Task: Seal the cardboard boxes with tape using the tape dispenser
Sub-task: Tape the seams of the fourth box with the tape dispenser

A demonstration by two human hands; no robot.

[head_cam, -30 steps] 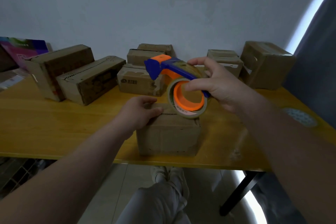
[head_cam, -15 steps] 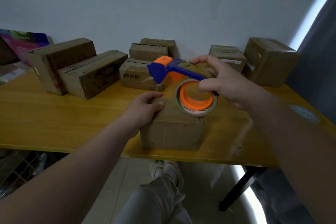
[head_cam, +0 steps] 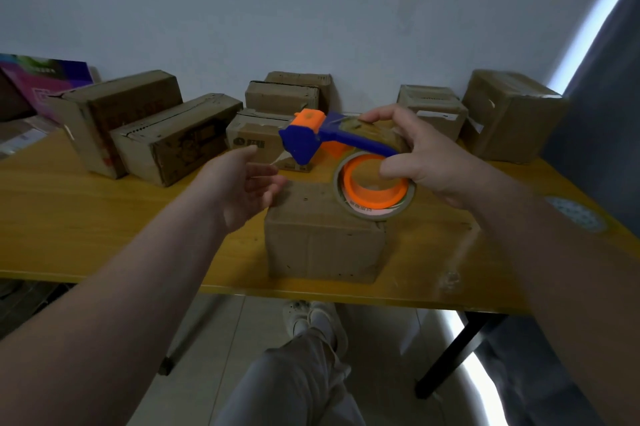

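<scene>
A small cardboard box (head_cam: 323,245) stands near the front edge of the yellow table (head_cam: 86,225). My right hand (head_cam: 419,155) grips the blue and orange tape dispenser (head_cam: 332,141) above the box's far right corner; its tape roll (head_cam: 374,186) with an orange core hangs over that corner. The dispenser's blue head points left. My left hand (head_cam: 246,183) hovers just left of the box's top, fingers loosely spread, palm turned toward the dispenser, holding nothing.
Several more cardboard boxes line the back of the table: two long ones (head_cam: 173,138) at left, a stack (head_cam: 280,100) in the middle, two (head_cam: 512,114) at right. A colourful flat carton (head_cam: 45,76) leans at far left. My legs and shoes (head_cam: 311,318) show below the table edge.
My left hand has lifted off the box's top left corner and opened beside it. The dispenser has shifted slightly right and up in my right hand.
</scene>
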